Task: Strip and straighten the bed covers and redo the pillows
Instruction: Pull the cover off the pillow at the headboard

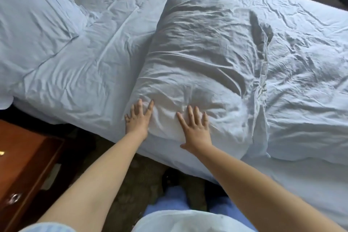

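Reddish wood marks the nightstand (24, 158) beside the bed's near edge at far left; a pale blue pillow (32, 22) lies at the bed's (310, 184) head end; a second, wrinkled pillow (203, 66) lies across the sheet (105, 73) at the near edge; the left hand (138, 118) rests on its near left corner, fingers straight and spread, gripping nothing; the right hand (195, 130) presses flat beside it, fingers likewise released; rumpled covers (308, 69) spread toward the foot end.
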Motion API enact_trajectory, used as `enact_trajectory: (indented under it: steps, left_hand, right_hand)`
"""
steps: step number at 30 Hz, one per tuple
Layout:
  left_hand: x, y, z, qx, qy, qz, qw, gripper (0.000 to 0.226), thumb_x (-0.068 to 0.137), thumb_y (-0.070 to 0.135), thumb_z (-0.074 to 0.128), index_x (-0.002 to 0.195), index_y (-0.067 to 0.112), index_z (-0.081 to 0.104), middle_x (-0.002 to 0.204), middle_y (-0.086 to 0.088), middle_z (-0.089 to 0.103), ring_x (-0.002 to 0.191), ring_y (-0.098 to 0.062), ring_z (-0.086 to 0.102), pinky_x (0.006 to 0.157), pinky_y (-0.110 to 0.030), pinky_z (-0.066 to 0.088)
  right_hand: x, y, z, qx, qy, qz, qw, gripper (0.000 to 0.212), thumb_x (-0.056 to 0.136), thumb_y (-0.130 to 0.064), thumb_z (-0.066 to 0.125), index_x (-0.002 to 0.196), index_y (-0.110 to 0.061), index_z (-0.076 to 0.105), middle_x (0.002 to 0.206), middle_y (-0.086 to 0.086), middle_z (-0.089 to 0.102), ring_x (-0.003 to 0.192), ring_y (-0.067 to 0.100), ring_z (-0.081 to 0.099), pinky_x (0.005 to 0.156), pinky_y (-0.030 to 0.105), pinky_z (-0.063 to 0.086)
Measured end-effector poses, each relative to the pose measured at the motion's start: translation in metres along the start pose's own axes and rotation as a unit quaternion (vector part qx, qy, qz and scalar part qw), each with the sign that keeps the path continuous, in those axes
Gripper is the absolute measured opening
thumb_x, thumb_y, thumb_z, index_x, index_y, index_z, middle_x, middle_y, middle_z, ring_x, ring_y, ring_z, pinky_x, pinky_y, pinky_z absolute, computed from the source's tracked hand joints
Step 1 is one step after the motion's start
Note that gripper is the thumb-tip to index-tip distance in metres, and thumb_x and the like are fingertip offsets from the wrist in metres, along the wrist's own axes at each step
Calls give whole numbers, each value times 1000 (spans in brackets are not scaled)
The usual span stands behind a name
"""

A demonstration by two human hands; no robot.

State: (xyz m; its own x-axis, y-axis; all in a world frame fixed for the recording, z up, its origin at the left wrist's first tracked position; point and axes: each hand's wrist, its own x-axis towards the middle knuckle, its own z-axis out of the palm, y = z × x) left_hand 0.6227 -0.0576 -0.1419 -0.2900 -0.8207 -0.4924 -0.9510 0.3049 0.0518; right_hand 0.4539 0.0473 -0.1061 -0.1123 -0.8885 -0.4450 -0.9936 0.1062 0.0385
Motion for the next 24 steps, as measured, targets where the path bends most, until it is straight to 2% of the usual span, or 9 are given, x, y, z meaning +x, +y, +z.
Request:
enact_trajectory:
  steps: [3, 5, 8, 11, 13, 15, 19, 21, 24]
  left_hand:
    - [10, -13, 0, -3, -6, 25, 1000, 96, 92, 12, 52, 145, 42, -22, 155, -12, -11, 139, -37, 18, 110, -48, 31]
    - [13, -18, -2, 5, 5, 55, 998, 87, 93, 8, 47, 149, 37, -13, 147, -17, 17, 126, -36, 37, 98, -44, 42]
    - [13, -18, -10, 23, 43, 82, 995, 62, 95, 6, 39, 150, 19, 13, 126, -18, 47, 111, -36, 51, 85, -42, 46]
    - [2, -11, -21, 12, 90, 60, 994, 29, 94, 2, 33, 121, 7, 43, 111, -17, 59, 99, -35, 58, 74, -43, 49]
    - [-12, -3, -27, 1, 97, 58, 994, 24, 93, 0, 31, 110, 8, 46, 104, -15, 62, 93, -34, 60, 68, -39, 47]
    - [-27, 4, -36, -11, 103, 58, 993, 24, 93, 2, 29, 108, 11, 46, 101, -14, 62, 89, -32, 60, 67, -37, 46]
    - [-61, 2, -60, -90, 193, 26, 977, 23, 93, 9, 37, 115, 12, 46, 99, -15, 63, 84, -34, 60, 67, -37, 46]
    - [-80, 3, -58, -129, 240, 3, 962, 28, 93, 11, 42, 120, 10, 48, 99, -16, 63, 86, -36, 61, 69, -38, 48]
    - [-101, 10, -31, -88, 96, -3, 991, 27, 95, 13, 35, 120, 17, 46, 114, -13, 59, 97, -33, 59, 79, -38, 49]
  right_hand:
    - [4, 4, 4, -36, -11, 15, 999, 106, 88, -17, 62, 147, -30, -25, 153, 14, -31, 141, 37, -27, 114, 59, -10]
    - [4, 6, 5, -47, -14, 16, 999, 105, 87, -6, 57, 147, -30, -25, 153, 14, -32, 141, 37, -27, 114, 60, -7]
    - [5, 5, 4, -58, 4, 25, 998, 107, 85, -7, 61, 148, -31, -22, 155, 15, -25, 143, 38, -19, 115, 60, -1]
    - [3, 5, -2, -60, 19, 33, 997, 103, 80, -10, 68, 152, -27, -4, 154, 21, 2, 142, 41, 9, 112, 54, 19]
    - [1, 8, -9, -69, 72, 48, 994, 99, 60, -10, 82, 144, -22, 32, 129, 22, 44, 114, 40, 48, 90, 45, 43]
    - [2, 16, -21, -72, 144, 60, 985, 77, 35, -4, 86, 107, -17, 63, 82, 11, 61, 71, 30, 61, 60, 33, 48]
    - [-4, 37, -85, -48, 370, 9, 928, 25, 52, -5, 58, 73, -16, 67, 54, 4, 53, 45, 24, 54, 42, 23, 37]
    - [-18, 34, -111, -56, 423, 25, 904, 31, 62, -4, 46, 80, -17, 68, 56, 3, 54, 47, 24, 55, 42, 23, 36]
    - [-41, 30, -87, -17, 213, -4, 977, 40, 77, 1, 47, 113, -13, 57, 89, 9, 65, 81, 31, 65, 59, 33, 41]
